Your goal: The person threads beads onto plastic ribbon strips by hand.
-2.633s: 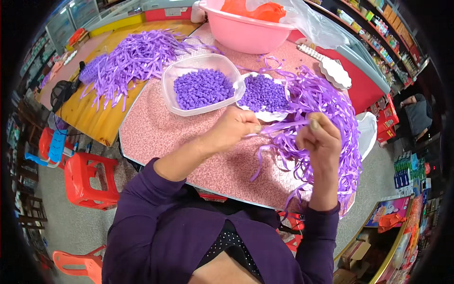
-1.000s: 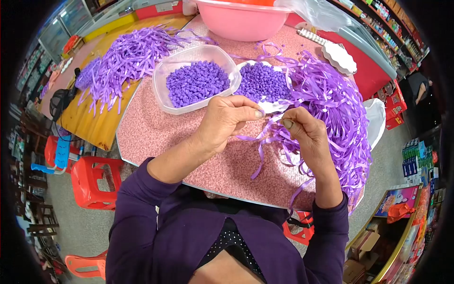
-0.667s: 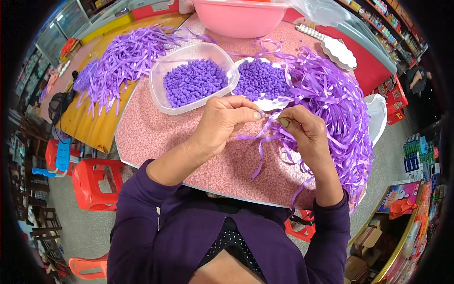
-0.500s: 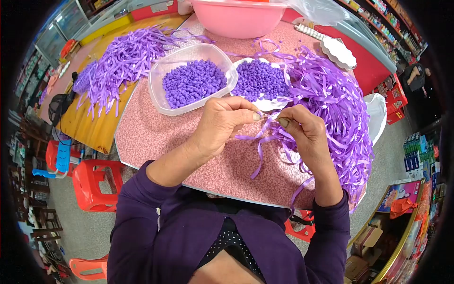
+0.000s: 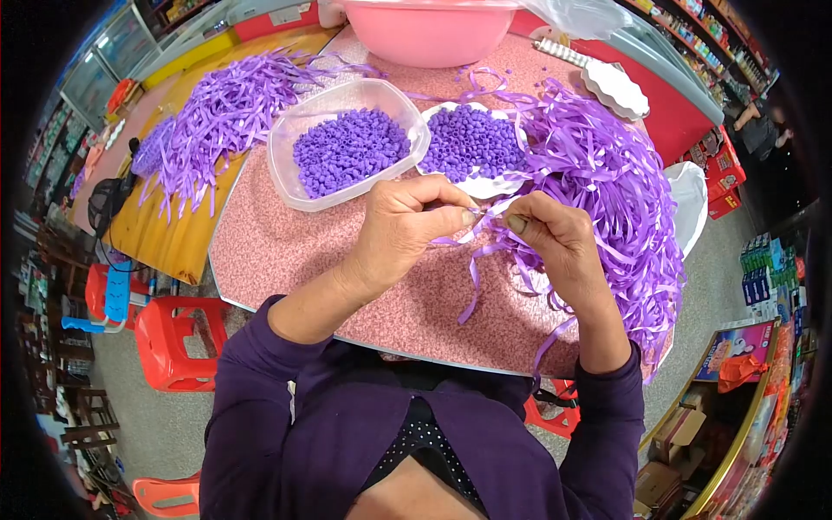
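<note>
My left hand (image 5: 407, 227) pinches a thin purple ribbon (image 5: 472, 232) between thumb and forefinger, in front of the white dish. Close to its right, my right hand (image 5: 555, 243) is closed on the ribbon too, thumb against forefinger. A small gap separates the fingertips; whether a bead is between them is too small to tell. Purple beads (image 5: 351, 152) fill much of a clear plastic container (image 5: 286, 169). More beads (image 5: 477, 140) lie in a white scalloped dish (image 5: 503, 185). A big heap of purple ribbons (image 5: 607, 208) spreads beside my right hand.
A pink basin (image 5: 425, 35) stands at the back of the pink table (image 5: 277, 251). A white scalloped object (image 5: 615, 88) lies back right. Ribbons (image 5: 230, 108) cover part of a wooden table (image 5: 186, 243) at left. Red stools (image 5: 178, 342) stand below; part of a person (image 5: 758, 130) shows far right.
From being farther apart with ribbon stretched between them, my hands have come close together. The view has shifted slightly, and the basin sits higher in it.
</note>
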The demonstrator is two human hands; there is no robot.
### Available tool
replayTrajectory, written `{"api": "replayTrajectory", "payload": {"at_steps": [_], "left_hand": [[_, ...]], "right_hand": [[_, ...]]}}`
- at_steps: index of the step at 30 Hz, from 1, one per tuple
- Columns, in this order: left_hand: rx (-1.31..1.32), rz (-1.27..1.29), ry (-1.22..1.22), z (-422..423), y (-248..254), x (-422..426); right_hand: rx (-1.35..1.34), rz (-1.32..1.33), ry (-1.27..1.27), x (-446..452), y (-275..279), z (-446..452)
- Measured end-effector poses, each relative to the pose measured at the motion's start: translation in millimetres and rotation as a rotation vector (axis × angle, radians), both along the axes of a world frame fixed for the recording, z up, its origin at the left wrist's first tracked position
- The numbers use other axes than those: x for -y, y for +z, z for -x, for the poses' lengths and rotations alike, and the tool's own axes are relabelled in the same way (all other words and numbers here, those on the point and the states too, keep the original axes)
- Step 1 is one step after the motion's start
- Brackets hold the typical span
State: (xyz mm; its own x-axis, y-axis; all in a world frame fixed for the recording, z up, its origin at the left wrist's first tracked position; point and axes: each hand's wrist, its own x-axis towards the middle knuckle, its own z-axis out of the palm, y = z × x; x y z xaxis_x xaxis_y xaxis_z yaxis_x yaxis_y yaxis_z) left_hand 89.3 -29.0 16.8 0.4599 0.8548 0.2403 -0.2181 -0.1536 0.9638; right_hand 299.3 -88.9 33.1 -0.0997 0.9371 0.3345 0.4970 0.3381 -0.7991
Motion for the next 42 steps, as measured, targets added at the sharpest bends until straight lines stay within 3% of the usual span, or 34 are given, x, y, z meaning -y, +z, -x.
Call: {"api": "replayTrajectory", "payload": {"at_steps": [2, 8, 27, 38, 42], "left_hand": [[-0.071, -0.157, 0.001, 2, 0, -1], [-0.181, -0.233, -0.005, 5, 1, 1], [-0.179, -0.263, 0.013, 1, 3, 6], [-0.233, -0.376, -0.008, 1, -4, 7], [-0.226, -0.372, -0.009, 2, -6, 6]], "right_hand": [[-0.022, 0.059, 0.006, 0, -1, -3], [-0.149, 0.162, 0.051, -5, -8, -13], [-0.28, 0.444, 0.157, -5, -3, -18], [-0.55, 0.733, 0.151, -6, 0, -20], [-0.569, 0.722, 0.138, -5, -1, -18]]}}
